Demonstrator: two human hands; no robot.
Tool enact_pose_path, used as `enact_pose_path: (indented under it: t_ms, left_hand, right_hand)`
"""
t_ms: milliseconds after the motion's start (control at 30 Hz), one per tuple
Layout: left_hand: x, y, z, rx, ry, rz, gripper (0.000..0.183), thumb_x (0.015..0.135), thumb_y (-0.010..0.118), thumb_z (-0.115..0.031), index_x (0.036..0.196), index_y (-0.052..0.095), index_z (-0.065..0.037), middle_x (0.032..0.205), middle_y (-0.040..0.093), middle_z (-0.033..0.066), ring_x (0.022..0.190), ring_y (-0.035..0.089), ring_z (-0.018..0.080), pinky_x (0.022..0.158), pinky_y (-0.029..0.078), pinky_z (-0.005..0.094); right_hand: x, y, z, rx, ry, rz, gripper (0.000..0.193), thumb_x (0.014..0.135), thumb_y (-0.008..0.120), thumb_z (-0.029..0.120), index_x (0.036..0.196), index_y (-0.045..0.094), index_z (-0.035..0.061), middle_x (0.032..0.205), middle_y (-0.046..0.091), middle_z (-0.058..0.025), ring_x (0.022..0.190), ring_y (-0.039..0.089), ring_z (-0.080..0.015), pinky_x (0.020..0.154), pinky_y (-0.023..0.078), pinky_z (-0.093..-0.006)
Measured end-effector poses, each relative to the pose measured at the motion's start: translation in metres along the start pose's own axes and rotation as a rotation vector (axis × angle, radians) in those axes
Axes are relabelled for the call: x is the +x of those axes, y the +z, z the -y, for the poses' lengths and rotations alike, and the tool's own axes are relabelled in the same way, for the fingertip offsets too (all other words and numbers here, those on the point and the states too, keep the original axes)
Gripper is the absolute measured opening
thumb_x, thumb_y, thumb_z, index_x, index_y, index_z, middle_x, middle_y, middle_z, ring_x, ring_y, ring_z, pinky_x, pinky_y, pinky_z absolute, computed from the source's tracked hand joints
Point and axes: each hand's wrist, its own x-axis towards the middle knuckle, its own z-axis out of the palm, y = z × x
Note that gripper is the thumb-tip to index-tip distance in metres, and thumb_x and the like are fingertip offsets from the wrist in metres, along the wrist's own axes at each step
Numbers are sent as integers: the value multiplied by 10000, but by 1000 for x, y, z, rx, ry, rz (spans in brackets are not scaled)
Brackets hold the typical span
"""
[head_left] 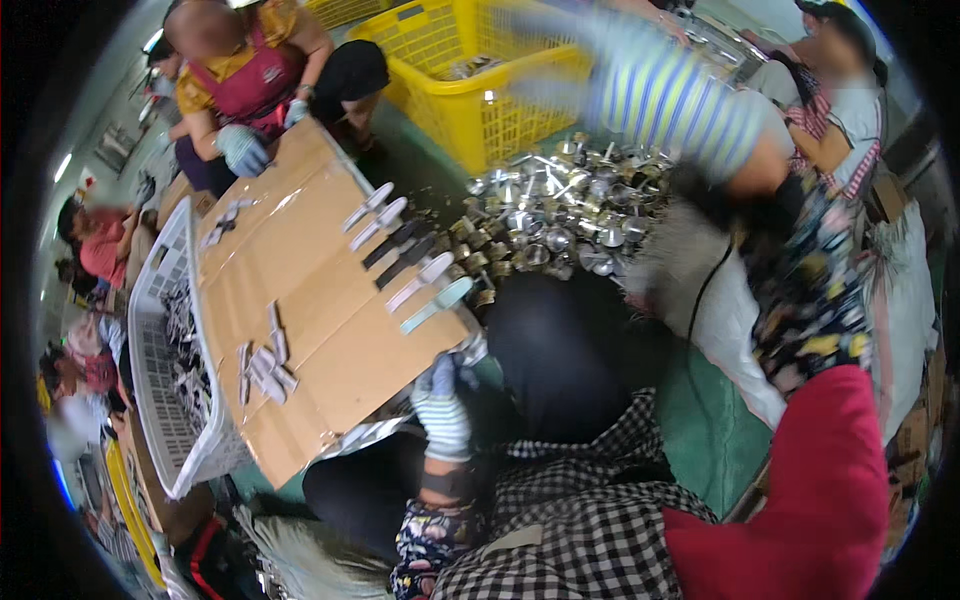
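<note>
A brown cardboard sheet (320, 330) lies across a white plastic basket (150, 400) in front of me. A row of utensils (405, 255) with white, black and teal handles rests on its far side, and several small metal blades (262, 365) lie near its left edge. My left hand (442, 405), in a striped glove, has its fingers curled at the sheet's near corner. My right hand (650, 90), also in a striped glove, is raised and blurred above a pile of shiny metal parts (560, 215). Whether it holds anything is unclear.
A yellow plastic basket (470, 115) stands behind the metal pile. Across the cardboard a person in a pink apron (255, 85) wears blue gloves. Other people sit at the left (100, 245) and the right (850, 110). The white basket holds many metal pieces.
</note>
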Motion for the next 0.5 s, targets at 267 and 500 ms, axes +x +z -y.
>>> enact_pose_path:
  t_ms: [267,500]
  left_hand:
    - [-9,-1,-1,202,-73,-26,273,898,550,-315,853,583,-48,649,542,24,549,496,112,521,402,241]
    - [-12,-9,2,486,38,-111,324,883,560,-357,842,579,-36,633,542,32,533,506,137,510,410,247]
  right_hand:
    - [-362,193,-129,258,1036,657,484,869,541,379,1163,519,-5,1063,623,-197,975,595,-345,898,456,-405]
    - [-387,324,-78,372,980,971,660,805,606,375,1304,423,-17,1258,499,-246,1144,499,-374,967,408,-415]
